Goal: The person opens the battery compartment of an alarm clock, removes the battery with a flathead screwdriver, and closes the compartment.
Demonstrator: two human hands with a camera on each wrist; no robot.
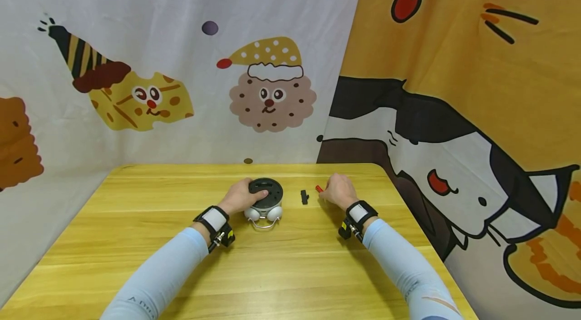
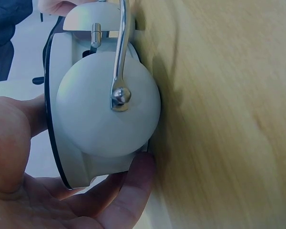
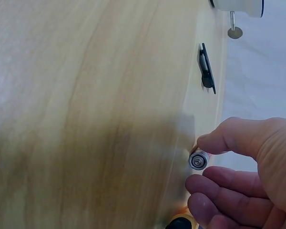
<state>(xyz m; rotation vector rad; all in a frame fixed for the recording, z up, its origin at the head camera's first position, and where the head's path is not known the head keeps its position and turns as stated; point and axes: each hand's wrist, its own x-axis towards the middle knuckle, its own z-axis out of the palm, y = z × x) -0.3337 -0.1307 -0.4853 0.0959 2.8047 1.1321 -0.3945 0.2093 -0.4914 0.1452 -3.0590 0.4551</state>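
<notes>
A white twin-bell alarm clock point(image 1: 266, 194) lies with its black back up, its bells and wire handle facing me. My left hand point(image 1: 240, 195) grips it from the left, thumb over the back and fingers round the side. The left wrist view shows one white bell point(image 2: 109, 105) up close, with fingertips at the casing's edge. Off to the right, my right hand point(image 1: 339, 190) pinches a red battery point(image 1: 319, 189) between thumb and fingers. The battery's metal end point(image 3: 199, 161) faces the right wrist camera. Between the hands lies a small black cover point(image 1: 304, 197).
Everything rests on a yellow wood-grain table point(image 1: 272, 279). A printed cloth point(image 1: 163, 2) with cartoon figures hangs behind the table's back edge and along its right side. In the right wrist view, the black cover lies between the clock and the right hand.
</notes>
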